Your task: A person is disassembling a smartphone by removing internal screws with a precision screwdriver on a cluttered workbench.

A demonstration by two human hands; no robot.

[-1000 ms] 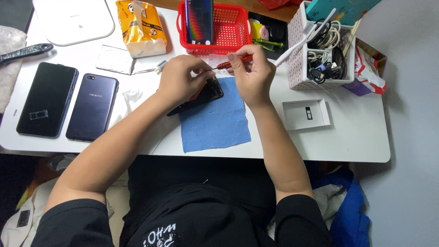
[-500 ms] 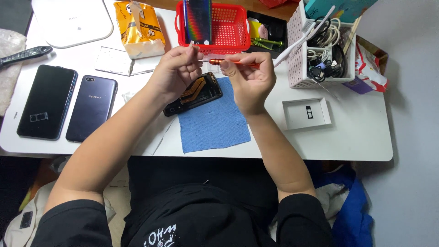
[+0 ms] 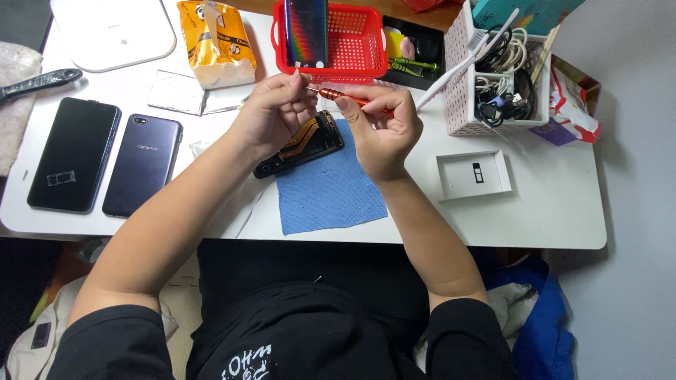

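My right hand [image 3: 384, 127] grips a small red screwdriver [image 3: 338, 96], held level above the table. The fingers of my left hand [image 3: 271, 112] pinch the screwdriver's metal tip. Below both hands an opened phone [image 3: 303, 144], its orange and black insides showing, lies partly on a blue cloth [image 3: 327, 190]. Neither hand touches the phone.
Two dark phones [image 3: 74, 155] [image 3: 144, 165] lie at the left of the white table [image 3: 535, 218]. Behind the hands stand a red basket [image 3: 352, 42], a yellow packet [image 3: 211, 39] and a white basket of cables [image 3: 500, 77]. A small white tray [image 3: 473, 174] sits at the right.
Both hands lifted off the opened phone and rose with the red screwdriver. My left hand let go of the phone and came up to the screwdriver's tip.
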